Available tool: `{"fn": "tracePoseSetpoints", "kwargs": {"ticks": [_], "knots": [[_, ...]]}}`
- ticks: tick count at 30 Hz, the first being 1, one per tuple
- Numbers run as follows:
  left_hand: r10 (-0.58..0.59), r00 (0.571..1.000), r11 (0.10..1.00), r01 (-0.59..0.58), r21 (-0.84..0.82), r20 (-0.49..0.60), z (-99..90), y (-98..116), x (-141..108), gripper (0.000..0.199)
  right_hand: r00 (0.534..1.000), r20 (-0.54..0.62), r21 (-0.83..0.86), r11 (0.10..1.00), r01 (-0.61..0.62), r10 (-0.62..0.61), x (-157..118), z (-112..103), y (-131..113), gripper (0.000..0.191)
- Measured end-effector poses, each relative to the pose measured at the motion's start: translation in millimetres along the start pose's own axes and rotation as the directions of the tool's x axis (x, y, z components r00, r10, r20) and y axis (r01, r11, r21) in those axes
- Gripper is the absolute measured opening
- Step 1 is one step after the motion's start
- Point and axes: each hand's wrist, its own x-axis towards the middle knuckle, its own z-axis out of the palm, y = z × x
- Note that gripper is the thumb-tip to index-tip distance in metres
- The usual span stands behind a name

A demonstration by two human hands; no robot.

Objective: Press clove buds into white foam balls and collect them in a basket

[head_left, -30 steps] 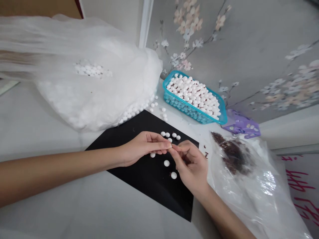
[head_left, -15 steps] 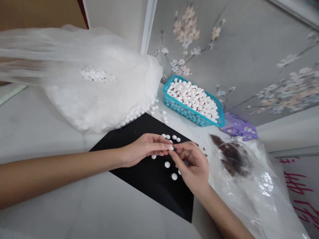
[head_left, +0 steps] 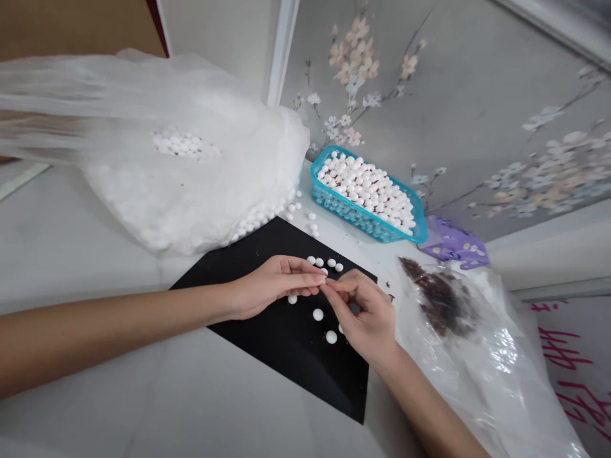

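Left hand (head_left: 270,289) clamped on what seems a white foam ball (head_left: 324,278), above black sheet (head_left: 286,356) | right hand (head_left: 377,324) pinched together against it | turquoise basket (head_left: 353,217) at 1 o'clock from both

It's a pale table (head_left: 157,381), greyish white with faint veins, and its near left stretch is bare. A black mat (head_left: 286,356) lies flat on it, set askew to me. Beyond the mat's far left side slumps a big white bag (head_left: 200,184); whether it overlaps the mat's edge, I can't tell. A blue basket (head_left: 344,213) sits farther back, a few loose white balls (head_left: 312,216) scattered on the table between it and the bag. Just beside the basket's right end is a purple pack (head_left: 456,242). Nearer, a crumpled clear sack (head_left: 515,375) sprawls, tiny dark crumbs (head_left: 391,297) just left of it.
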Motion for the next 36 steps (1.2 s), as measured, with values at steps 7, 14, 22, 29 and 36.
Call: {"fn": "tracePoseSetpoints", "kwargs": {"ticks": [7, 14, 22, 29, 36], "knots": [[0.046, 0.999, 0.998, -0.046, 0.051, -0.01, 1.8, 1.9, -1.4, 0.021, 0.952, 0.243, 0.081, 0.974, -0.21, 0.185, 37.1, -28.9, -6.3, 0.013], [0.386, 0.911, 0.62, -0.372, 0.691, 0.144, -3.3, -3.3, -5.1, 0.016, 0.963, 0.031, -0.347, 0.906, -0.242, 0.269, 78.0, 11.8, 50.9, 0.03], [0.431, 0.893, 0.485, -0.35, 0.801, 0.13, -9.1, -5.7, -1.6, 0.015, 0.966, 0.084, -0.225, 0.949, -0.22, 0.244, 79.3, 8.9, 44.8, 0.017], [0.312, 0.949, 0.839, -0.251, 0.483, -0.049, -7.2, -1.8, -2.2, 0.04, 0.956, 0.146, -0.061, 0.967, -0.248, 0.254, 38.4, -28.2, -2.4, 0.014], [0.15, 0.985, 0.93, -0.17, 0.325, 0.086, -1.6, 3.5, -3.7, 0.032, 0.968, 0.244, -0.115, 0.993, -0.038, 0.065, 13.5, -27.3, -3.4, 0.008]]}}
